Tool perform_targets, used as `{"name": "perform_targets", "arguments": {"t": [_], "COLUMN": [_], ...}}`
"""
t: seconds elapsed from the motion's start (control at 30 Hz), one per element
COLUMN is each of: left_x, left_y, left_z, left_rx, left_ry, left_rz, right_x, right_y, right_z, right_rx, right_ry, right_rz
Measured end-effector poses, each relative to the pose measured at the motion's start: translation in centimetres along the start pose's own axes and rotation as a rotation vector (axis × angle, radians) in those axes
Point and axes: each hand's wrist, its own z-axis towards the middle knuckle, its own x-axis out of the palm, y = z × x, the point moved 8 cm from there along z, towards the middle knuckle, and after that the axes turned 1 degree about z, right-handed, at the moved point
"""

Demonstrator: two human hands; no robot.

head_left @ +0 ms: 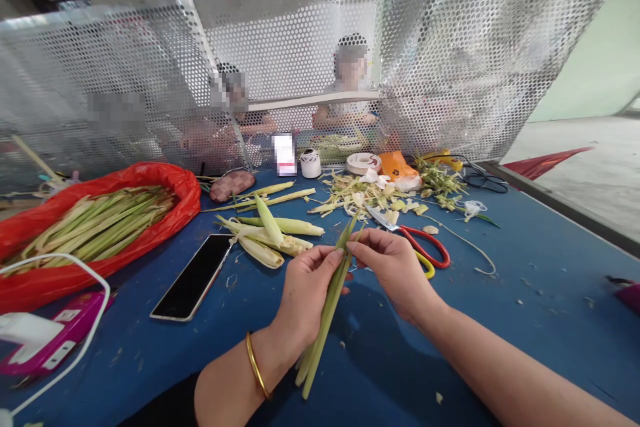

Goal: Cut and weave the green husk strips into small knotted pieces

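Fingers of the left hand (pixel 306 290) and right hand (pixel 397 267) pinch green stalks (pixel 326 327) above a tabletop (pixel 510 320), work apparently partway done, with scraps (pixel 345 195) piled beyond and stems (pixel 107 220) remaining in a red bag (pixel 187 183).

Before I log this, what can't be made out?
All in the head view:
Lower fingers of the left hand: mostly hidden behind it and green stalks.
Left end of the red bag: cut off by the picture edge.
Content of the upright screen: blurred.
Purple item: cut off by right edge.
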Motion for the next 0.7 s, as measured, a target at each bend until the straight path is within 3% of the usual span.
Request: {"name": "perform_targets", "arguments": {"t": [0.57, 0.7], "left_x": [-0.46, 0.10], "left_y": [0.49, 0.15], "left_z": [0.19, 0.12], "left_rx": [-0.030, 0.005], "left_ry": [-0.042, 0.015], "left_rz": [-0.009, 0.006], "right_x": [-0.15, -0.22], "right_y": [-0.21, -0.10], "right_z": [0.04, 0.02], "right_rx": [0.001, -0.015], "right_ry": [-0.038, -0.036], "right_rz": [0.015, -0.011]}}
